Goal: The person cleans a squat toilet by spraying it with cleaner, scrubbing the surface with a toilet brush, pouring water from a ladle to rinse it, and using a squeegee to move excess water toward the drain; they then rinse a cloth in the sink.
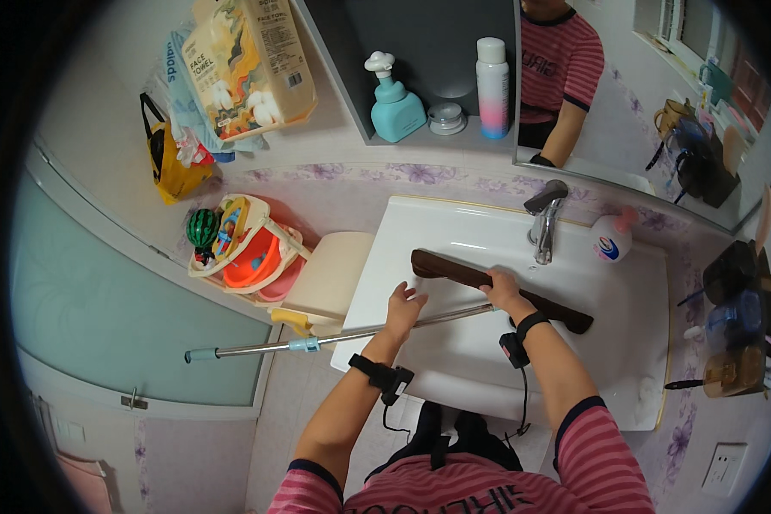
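Note:
A long dark brown bar-shaped head [456,272] lies slantwise over the white washbasin [634,343]. My right hand [504,293] has its fingers closed over the middle of this bar. From near that hand a thin metal pole [261,348] with pale blue fittings runs out to the left, past the basin's edge. Whether the pole joins the bar is hidden by my right hand. My left hand [404,308] is over the basin's left side with its fingers apart and nothing in them. The pole passes behind my left wrist.
Behind the basin stand a chrome tap [546,224] and a white soap bottle [611,238]. Left of it is a toy basket [257,257] by a cream stool-like piece [330,274]. A grey shelf [441,68] holds bottles. Brushes and cups [732,321] hang at right.

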Available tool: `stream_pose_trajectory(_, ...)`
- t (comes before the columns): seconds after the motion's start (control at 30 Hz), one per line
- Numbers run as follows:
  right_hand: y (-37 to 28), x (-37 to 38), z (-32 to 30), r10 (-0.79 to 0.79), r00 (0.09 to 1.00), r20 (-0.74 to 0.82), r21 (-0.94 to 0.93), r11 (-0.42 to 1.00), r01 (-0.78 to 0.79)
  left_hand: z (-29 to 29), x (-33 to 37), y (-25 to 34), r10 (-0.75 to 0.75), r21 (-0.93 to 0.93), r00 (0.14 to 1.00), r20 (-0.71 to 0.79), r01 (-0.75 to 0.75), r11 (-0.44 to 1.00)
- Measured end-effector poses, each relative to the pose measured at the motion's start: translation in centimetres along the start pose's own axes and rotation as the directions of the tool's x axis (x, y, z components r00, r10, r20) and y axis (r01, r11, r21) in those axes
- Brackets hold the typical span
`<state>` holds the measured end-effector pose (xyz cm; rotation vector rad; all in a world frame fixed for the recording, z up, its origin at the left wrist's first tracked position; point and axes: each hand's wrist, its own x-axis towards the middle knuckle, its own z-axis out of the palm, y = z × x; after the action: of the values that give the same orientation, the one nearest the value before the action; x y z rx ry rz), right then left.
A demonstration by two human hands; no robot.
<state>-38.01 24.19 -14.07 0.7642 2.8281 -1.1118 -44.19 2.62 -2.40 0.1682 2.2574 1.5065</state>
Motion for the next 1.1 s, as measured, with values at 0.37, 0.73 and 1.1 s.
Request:
stream_pose_trajectory(0.37, -3.3, -4.0, -1.1, -0.151, 0.982, -0.113, 0.112, 0.980, 0.163, 0.9, 2.1, -0.4, -0.157, -0.446, 0.967, 0.201, 0.233, 0.864)
stream_pose_trajectory(0.73, -12.6, -5.3, -0.1, -0.370, 0.872, -0.321, -0.061, 0.927, 0.371, 0.2, 5.2, -2.8, 0.029, -0.233, 0.998, 0.052, -0.016, 0.972)
stream_pose_trajectory(1.1, -13.3, -3.4, 2.7, -0.428, 0.837, -0.340, -0.149, 0.903, 0.402, 0.7, 4.8, -3.9, -0.093, -0.550, 0.993, 0.071, 0.117, 0.827)
